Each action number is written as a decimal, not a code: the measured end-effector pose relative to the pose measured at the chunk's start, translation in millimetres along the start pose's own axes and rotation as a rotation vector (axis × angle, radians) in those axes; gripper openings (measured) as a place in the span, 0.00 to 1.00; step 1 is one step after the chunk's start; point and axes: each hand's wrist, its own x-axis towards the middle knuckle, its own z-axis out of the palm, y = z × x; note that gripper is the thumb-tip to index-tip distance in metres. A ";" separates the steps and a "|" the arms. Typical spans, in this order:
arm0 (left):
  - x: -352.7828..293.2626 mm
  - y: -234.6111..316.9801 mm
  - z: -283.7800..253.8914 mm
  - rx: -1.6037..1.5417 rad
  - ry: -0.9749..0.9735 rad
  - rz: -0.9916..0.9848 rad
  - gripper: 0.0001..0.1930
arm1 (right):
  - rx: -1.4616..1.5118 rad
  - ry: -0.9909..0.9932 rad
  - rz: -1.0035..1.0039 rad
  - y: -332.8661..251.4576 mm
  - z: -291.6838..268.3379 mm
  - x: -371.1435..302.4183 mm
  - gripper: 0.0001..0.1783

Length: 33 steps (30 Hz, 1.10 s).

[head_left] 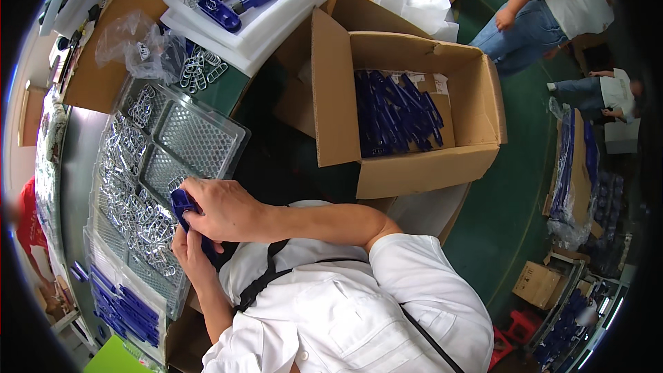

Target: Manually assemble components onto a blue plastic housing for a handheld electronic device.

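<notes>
White shirt [331, 304] nearest; toward nine o'clock, the right hand [224, 213] and left hand [193, 260], fingers closed, grip a blue piece [182, 203], long axis eleven-to-five, right hand nearer its eleven-o'clock end.

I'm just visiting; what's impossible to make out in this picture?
All in the head view:
- Middle of the blue piece: covered by the right hand and left hand.
- How many blue parts lie in the cardboard box: upper ones hide lower ones.
- Tray floor under the metal clips: hidden by their heap.
- Rest of the green sheet: cut off by the lower edge.
</notes>
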 end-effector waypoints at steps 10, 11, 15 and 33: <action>2.5 -4.8 2.0 -0.065 0.018 0.025 0.10 | -0.019 0.035 0.011 5.8 6.1 4.5 0.18; 2.0 -4.3 4.1 -0.087 0.050 0.028 0.10 | -0.018 0.033 0.013 5.6 6.0 4.4 0.18; 1.4 -10.5 -8.7 -0.100 -0.061 0.032 0.15 | -0.027 0.009 0.014 1.8 3.6 1.7 0.18; 2.2 -6.4 0.1 -0.017 0.058 0.090 0.17 | 0.306 -0.089 0.139 0.4 -0.5 5.4 0.15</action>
